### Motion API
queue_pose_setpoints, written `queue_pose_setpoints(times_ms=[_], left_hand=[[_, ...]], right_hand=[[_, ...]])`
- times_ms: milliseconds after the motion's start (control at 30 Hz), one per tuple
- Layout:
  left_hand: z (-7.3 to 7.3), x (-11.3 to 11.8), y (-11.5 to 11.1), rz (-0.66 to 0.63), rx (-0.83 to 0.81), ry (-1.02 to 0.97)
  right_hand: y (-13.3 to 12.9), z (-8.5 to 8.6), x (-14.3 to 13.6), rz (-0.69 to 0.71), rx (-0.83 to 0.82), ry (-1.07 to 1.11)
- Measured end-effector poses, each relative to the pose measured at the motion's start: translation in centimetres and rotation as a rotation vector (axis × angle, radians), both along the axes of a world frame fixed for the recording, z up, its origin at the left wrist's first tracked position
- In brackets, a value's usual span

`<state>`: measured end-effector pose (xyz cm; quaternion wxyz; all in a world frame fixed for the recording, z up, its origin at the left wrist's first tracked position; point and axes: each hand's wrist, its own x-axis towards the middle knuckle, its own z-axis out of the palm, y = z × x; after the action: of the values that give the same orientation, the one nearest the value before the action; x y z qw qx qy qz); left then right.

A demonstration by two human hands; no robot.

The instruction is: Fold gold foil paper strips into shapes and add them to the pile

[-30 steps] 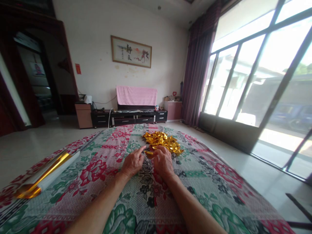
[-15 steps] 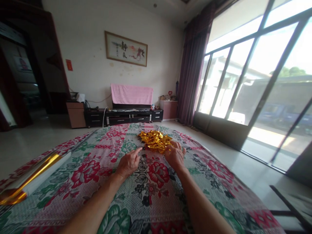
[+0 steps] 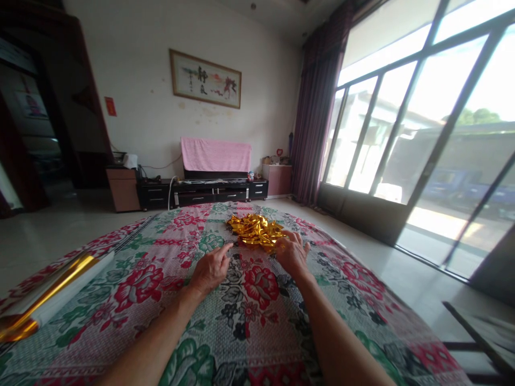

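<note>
A heap of shiny gold foil pieces (image 3: 257,230) lies on the flowered tablecloth (image 3: 153,321), toward the table's far side. My right hand (image 3: 293,254) is at the heap's near right edge, its fingers partly spread and touching or just beside the foil. Left of and nearer than the heap is my left hand (image 3: 211,268), index finger stretched toward the foil, the other fingers curled; nothing shows in it. Both hands are low over the cloth.
A roll of gold and silvery foil (image 3: 52,295) lies at the table's left edge. Beyond the table stand a low black cabinet (image 3: 201,197) and a pink cloth (image 3: 217,155) over a screen. A dark-framed chair or rack (image 3: 478,332) is at the lower right.
The view has shifted slightly. My right hand has drawn a little to the right, away from the foil heap; my left hand has hardly moved.
</note>
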<state>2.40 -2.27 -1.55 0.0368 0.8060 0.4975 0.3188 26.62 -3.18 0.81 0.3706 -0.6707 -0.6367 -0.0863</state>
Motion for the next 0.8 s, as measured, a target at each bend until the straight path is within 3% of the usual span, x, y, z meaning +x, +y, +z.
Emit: queue_pose_setpoints(times_ms=[800], left_hand=[[-0.21, -0.22, 0.35, 0.026, -0.017, 0.039]], right_hand=[[0.49, -0.39, 0.52, -0.008, -0.035, 0.026]])
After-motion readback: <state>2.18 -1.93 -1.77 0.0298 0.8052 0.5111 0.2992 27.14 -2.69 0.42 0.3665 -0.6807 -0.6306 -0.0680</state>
